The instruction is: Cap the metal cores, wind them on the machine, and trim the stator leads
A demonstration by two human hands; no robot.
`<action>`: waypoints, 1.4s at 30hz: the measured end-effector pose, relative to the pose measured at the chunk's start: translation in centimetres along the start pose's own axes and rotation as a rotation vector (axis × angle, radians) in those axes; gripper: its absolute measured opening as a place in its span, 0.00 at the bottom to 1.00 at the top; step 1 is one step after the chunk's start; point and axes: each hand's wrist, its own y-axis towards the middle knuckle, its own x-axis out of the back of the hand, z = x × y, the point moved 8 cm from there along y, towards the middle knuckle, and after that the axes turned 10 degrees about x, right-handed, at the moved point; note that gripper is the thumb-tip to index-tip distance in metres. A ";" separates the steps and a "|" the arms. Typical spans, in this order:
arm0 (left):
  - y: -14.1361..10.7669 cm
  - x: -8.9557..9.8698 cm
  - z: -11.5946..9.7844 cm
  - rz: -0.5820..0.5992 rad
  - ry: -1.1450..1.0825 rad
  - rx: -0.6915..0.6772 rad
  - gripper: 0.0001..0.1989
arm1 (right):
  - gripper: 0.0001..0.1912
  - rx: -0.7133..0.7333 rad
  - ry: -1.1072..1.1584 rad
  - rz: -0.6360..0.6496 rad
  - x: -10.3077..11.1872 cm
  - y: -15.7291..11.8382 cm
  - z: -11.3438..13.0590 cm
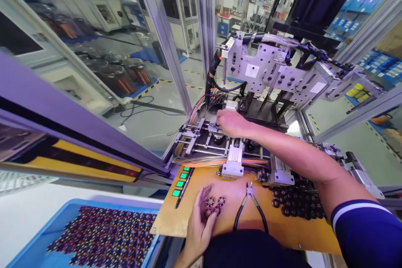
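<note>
My left hand (200, 222) rests on the orange-brown work board, thumb and fingers apart, cupped beside several small ring-shaped parts (221, 201) that look like motor stators. Some of the rings lie against its fingers and thumb. My right hand (231, 124) reaches far over the machine, its fingers closed and pointing down at a metal fixture (216, 129) on the slide rails. What sits between those fingertips is hidden. A pair of cutting pliers (250, 194) lies on the board between my body and the machine, handles spread toward me.
A blue tray (75, 205) full of similar rings stands at lower left. Black round parts (295, 204) cluster on the board's right. Green buttons (180, 184) and a black pen-like rod (184, 188) are along its left. A metal tooling head (266, 67) hangs above; aluminium posts (163, 29) frame the station.
</note>
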 end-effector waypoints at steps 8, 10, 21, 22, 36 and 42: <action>0.1 -0.1 -0.9 0.005 0.030 -0.032 0.34 | 0.12 -0.008 -0.057 0.031 0.2 0.2 0.9; 0.1 -0.1 -0.9 0.001 0.040 -0.026 0.35 | 0.12 -0.007 -0.055 0.031 0.3 0.2 0.8; 0.2 -0.3 -2.1 -0.024 0.133 -0.076 0.35 | 0.13 0.074 0.023 -0.103 -1.4 -2.6 1.6; 0.0 -0.2 -2.4 -0.035 0.151 -0.091 0.34 | 0.15 0.077 0.035 -0.132 -1.3 -2.9 1.6; 14.0 -0.3 -19.4 0.000 0.734 -0.605 0.25 | 0.34 -0.023 0.262 -0.933 1.2 -25.3 12.8; 17.0 -3.2 -20.4 0.082 0.869 -0.622 0.24 | 0.22 -0.482 0.244 -0.872 -7.6 -35.5 14.7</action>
